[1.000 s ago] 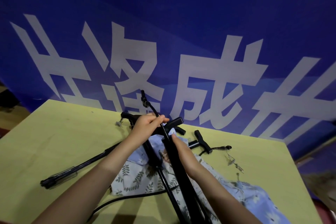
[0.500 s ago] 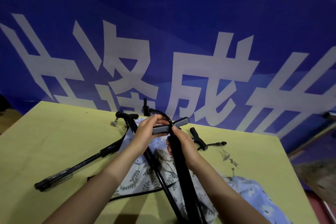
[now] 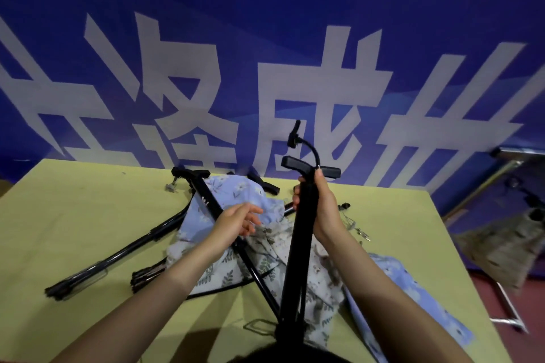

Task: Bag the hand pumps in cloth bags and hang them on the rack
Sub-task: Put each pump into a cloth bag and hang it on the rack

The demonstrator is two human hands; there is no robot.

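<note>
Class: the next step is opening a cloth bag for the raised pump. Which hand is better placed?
Left. The left hand is open and free above the floral cloth bags; the right hand grips the upright pump.

A staged work area, maybe an event hall, is showing here: a huge blue banner with white Chinese characters is filling the backdrop, and a plain yellow-green counter is standing before it.
</note>
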